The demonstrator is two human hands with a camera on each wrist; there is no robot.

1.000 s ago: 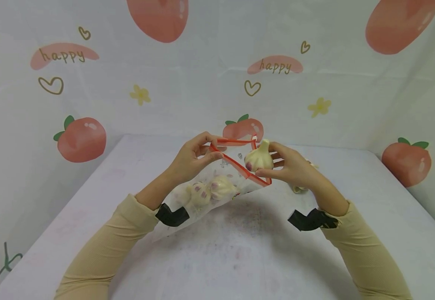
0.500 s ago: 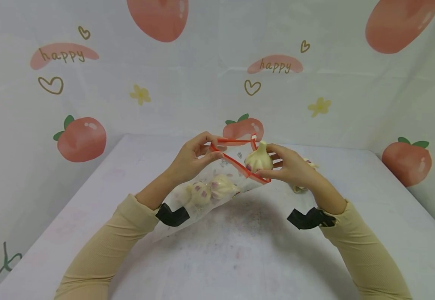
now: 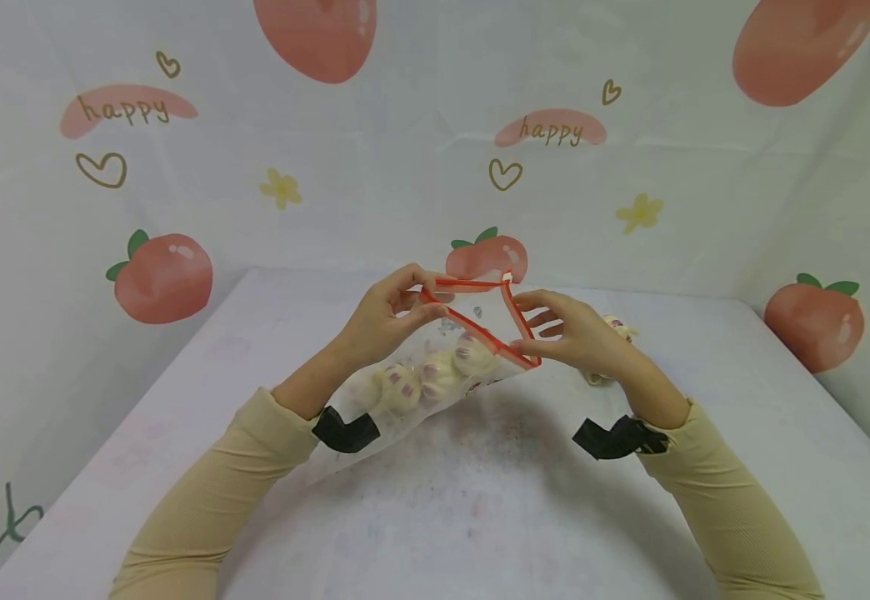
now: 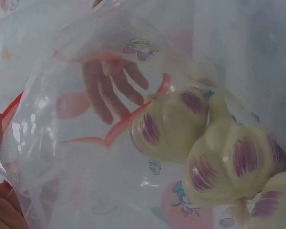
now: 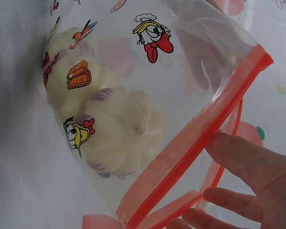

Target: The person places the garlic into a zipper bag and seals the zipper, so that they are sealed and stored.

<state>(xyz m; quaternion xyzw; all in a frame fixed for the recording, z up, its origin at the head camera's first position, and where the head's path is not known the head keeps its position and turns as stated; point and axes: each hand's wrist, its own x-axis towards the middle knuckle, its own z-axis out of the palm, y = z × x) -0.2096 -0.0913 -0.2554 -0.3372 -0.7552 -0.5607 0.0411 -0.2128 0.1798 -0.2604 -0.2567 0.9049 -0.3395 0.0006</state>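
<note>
A clear printed zip bag [image 3: 446, 333] with a red rim [image 3: 506, 352] hangs tilted above the table, its mouth spread wide. My left hand [image 3: 386, 321] pinches the rim on the left side. Inside lie several purple-marked garlic bulbs, the topmost garlic bulb [image 3: 474, 354] resting close under the mouth; the left wrist view shows the bulbs [image 4: 224, 162] through the plastic. My right hand [image 3: 570, 329] is at the mouth's right side with nothing in its grasp. Its thumb [image 5: 238, 155] touches the rim, and the fingers are spread beyond it.
More garlic [image 3: 617, 327] lies on the table [image 3: 540, 533] behind the right hand, partly hidden by it. A white cloth backdrop [image 3: 405, 167] printed with fruit, hearts and flowers stands behind the table. Black straps [image 3: 615, 437] are on both wrists.
The garlic bulb that my right hand held at the mouth has dropped into the bag beside the others. The right hand has let go and shifted slightly left; the left hand stays put.
</note>
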